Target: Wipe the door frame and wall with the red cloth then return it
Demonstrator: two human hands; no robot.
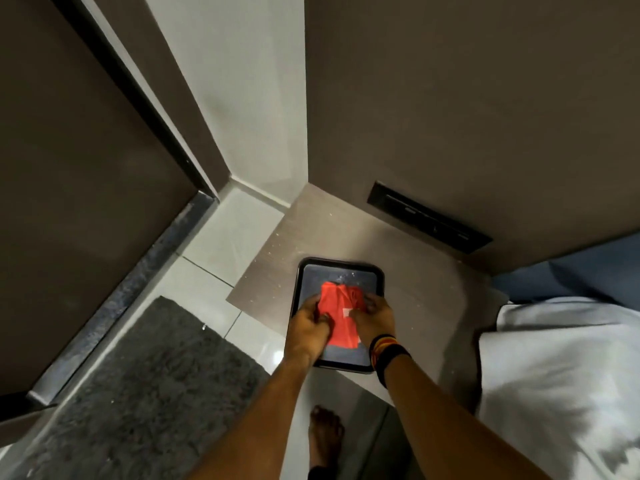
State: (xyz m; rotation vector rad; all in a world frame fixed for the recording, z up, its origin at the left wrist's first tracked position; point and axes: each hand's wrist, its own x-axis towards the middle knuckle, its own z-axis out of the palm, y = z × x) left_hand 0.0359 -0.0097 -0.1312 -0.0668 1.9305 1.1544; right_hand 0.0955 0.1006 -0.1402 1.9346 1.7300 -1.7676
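A red cloth (pixel 341 315) lies crumpled in a dark rectangular tray (pixel 346 268) on a low brown surface. My left hand (pixel 310 327) grips the cloth's left edge. My right hand (pixel 375 315), with banded wristbands on the wrist, holds its right side. Both hands are low over the tray. The dark door (pixel 69 168) with its frame (pixel 166 109) stands at the left. A white wall (pixel 249 98) fills the corner behind the tray.
A grey shaggy mat (pixel 145 386) covers the floor at the lower left beside the door threshold. A black socket panel (pixel 429 216) sits on the brown wall at the right. White bedding (pixel 561 375) lies at the right. My bare foot (pixel 325 434) stands on the tiles.
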